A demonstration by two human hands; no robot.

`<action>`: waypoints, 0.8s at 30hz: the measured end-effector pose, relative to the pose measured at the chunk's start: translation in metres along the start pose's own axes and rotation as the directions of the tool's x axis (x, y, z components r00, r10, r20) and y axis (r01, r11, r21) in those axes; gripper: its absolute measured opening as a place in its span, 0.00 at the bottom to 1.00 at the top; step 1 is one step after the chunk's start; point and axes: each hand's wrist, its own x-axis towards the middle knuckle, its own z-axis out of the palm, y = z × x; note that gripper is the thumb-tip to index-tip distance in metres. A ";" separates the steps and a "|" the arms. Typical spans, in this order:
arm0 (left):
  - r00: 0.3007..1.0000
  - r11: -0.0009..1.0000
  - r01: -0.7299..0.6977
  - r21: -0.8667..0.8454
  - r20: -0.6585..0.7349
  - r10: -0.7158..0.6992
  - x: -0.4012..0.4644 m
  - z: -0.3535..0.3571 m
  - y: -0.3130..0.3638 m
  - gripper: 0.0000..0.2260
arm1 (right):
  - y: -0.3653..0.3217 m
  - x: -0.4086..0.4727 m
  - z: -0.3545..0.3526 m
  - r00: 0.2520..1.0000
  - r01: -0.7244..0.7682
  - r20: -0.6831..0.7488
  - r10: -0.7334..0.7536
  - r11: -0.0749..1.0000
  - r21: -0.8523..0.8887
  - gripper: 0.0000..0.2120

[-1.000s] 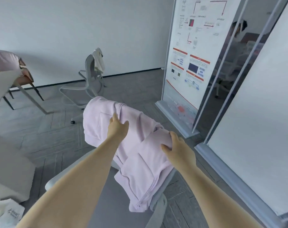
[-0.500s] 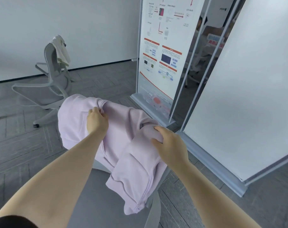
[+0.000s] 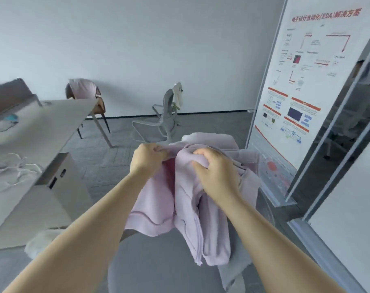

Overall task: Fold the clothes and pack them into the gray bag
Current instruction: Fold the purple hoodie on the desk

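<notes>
The lilac garment (image 3: 192, 199) hangs bunched between our two hands, above the seat of the gray chair (image 3: 158, 269) and against its backrest. We hold it near the upper edge; the lower portion trails toward the seat. The gray bag is not in view.

Risk, as we judge it: the cloth is gathered, not flat, so a fold started here would set creases. The trailing hem may also catch on the backrest as we lift.

Our left hand (image 3: 147, 159) pinches an upper fold, fingers curled, wrist level. Our right hand (image 3: 218, 172) clenches a thick bunch of fabric just beside it, knuckles up. Both forearms extend forward, converging.
</notes>
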 end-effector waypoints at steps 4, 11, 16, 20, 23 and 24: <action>0.939 1.000 0.011 -0.010 -0.343 -0.014 -0.046 -0.101 -0.026 0.18 | -0.064 -0.006 0.022 0.985 0.131 0.090 -0.144 0.981 0.144 0.09; 0.810 0.995 0.096 -0.025 -0.579 -0.093 -0.144 -0.255 -0.094 0.13 | -0.200 -0.044 0.091 0.897 0.304 0.225 -0.380 0.901 0.311 0.07; 0.715 0.984 0.169 -0.050 -0.682 -0.157 -0.215 -0.357 -0.146 0.15 | -0.303 -0.090 0.160 0.830 0.313 0.296 -0.473 0.834 0.455 0.05; 0.652 0.982 0.191 0.003 -0.748 -0.125 -0.260 -0.445 -0.188 0.16 | -0.390 -0.125 0.216 0.787 0.325 0.322 -0.526 0.797 0.508 0.07; 0.596 0.982 0.183 0.033 -0.799 -0.084 -0.276 -0.500 -0.206 0.17 | -0.446 -0.137 0.247 0.785 0.358 0.283 -0.552 0.776 0.520 0.09; 0.581 0.985 0.167 0.030 -0.811 -0.074 -0.278 -0.515 -0.210 0.18 | -0.462 -0.138 0.254 0.785 0.362 0.274 -0.555 0.771 0.524 0.09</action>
